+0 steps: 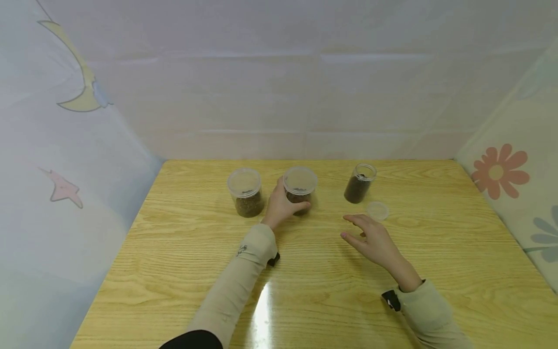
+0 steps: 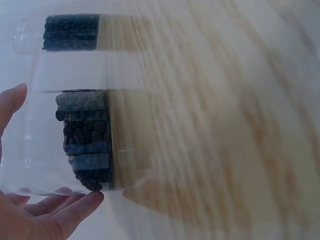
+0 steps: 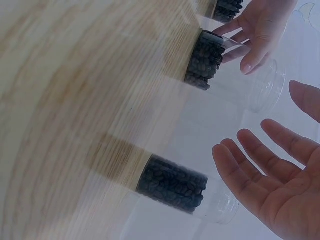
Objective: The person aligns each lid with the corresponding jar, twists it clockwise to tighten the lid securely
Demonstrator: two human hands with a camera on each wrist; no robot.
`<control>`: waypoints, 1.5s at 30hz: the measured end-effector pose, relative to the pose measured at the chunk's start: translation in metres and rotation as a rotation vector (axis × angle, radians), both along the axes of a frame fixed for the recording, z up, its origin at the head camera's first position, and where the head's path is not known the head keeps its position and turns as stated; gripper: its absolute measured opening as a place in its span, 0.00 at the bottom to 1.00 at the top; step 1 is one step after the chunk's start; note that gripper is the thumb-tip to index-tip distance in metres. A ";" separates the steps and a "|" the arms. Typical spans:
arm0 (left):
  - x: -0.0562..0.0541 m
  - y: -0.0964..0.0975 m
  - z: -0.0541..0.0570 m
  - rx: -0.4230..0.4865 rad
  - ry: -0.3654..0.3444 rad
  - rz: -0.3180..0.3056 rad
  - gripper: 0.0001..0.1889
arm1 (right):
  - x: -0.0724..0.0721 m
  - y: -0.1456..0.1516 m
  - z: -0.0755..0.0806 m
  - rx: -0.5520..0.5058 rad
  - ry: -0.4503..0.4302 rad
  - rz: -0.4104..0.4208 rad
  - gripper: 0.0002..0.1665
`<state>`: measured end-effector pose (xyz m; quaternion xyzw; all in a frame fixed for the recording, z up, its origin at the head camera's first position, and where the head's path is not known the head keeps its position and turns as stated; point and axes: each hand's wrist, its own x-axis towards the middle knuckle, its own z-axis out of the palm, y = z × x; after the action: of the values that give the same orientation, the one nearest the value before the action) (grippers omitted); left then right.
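My left hand [image 1: 280,206] grips the middle clear jar [image 1: 301,186], thumb across its near side and fingers along its left. Dark beans [image 2: 87,135] fill the lower part of this jar, and a translucent lid appears to cover its top. My right hand [image 1: 369,241] is held above the table with its fingers spread and the palm bare [image 3: 285,200], touching nothing. Closest to it are a loose clear lid [image 1: 378,210] and a narrower jar [image 1: 360,183] of dark beans, upright with its mouth uncovered.
To the left of my left hand stands another wide jar [image 1: 246,192], partly filled with dark beans and seemingly lidded. All of it rests on a wood-grain table [image 1: 174,261]. Pale cloth walls [image 1: 305,106] rise directly behind and beside the table.
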<state>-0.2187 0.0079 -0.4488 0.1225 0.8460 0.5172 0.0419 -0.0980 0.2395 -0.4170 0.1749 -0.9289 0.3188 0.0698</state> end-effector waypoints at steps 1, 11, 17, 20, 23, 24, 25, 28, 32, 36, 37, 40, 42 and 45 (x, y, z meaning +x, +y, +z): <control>0.000 0.000 0.000 0.001 -0.001 0.001 0.54 | 0.000 0.000 0.000 0.001 0.001 0.000 0.26; -0.007 0.000 -0.001 0.003 0.003 0.013 0.54 | 0.001 -0.001 0.000 -0.002 -0.008 -0.002 0.25; -0.007 0.000 0.001 -0.006 -0.005 0.020 0.53 | 0.001 -0.001 0.000 0.000 0.002 0.000 0.25; -0.007 0.000 0.001 -0.001 0.010 0.019 0.53 | 0.001 -0.001 0.000 -0.002 -0.001 0.001 0.25; -0.005 0.000 0.000 -0.001 0.029 0.019 0.53 | 0.002 0.000 0.000 -0.003 -0.005 -0.003 0.26; -0.005 0.000 0.000 -0.004 0.033 0.018 0.54 | 0.002 0.000 0.000 -0.003 -0.007 -0.005 0.26; -0.004 0.000 0.000 -0.002 0.034 0.015 0.54 | 0.002 0.000 0.000 -0.002 -0.008 -0.008 0.26; 0.000 -0.001 0.000 0.013 0.024 0.005 0.54 | 0.002 0.000 0.000 0.003 -0.008 -0.012 0.26; 0.006 -0.003 0.000 0.000 -0.018 0.005 0.54 | 0.003 0.000 0.000 0.001 -0.012 -0.011 0.25; 0.015 -0.006 0.003 -0.045 -0.066 0.021 0.52 | 0.004 0.001 0.000 -0.005 -0.016 -0.009 0.26; 0.017 -0.007 0.003 -0.053 -0.074 0.028 0.52 | 0.004 0.001 0.000 -0.006 -0.015 -0.009 0.25; 0.022 -0.009 0.004 -0.064 -0.100 0.058 0.51 | 0.005 0.002 0.000 -0.005 -0.008 -0.009 0.25; 0.025 -0.011 0.005 -0.069 -0.104 0.080 0.49 | 0.006 0.003 0.000 -0.003 -0.007 -0.012 0.25; 0.030 -0.013 0.006 -0.084 -0.107 0.108 0.44 | 0.006 0.002 0.000 -0.007 -0.012 -0.013 0.25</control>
<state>-0.1889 -0.0050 -0.4425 0.0470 0.8688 0.4888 0.0641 -0.0919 0.2418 -0.4167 0.1665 -0.9294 0.3224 0.0669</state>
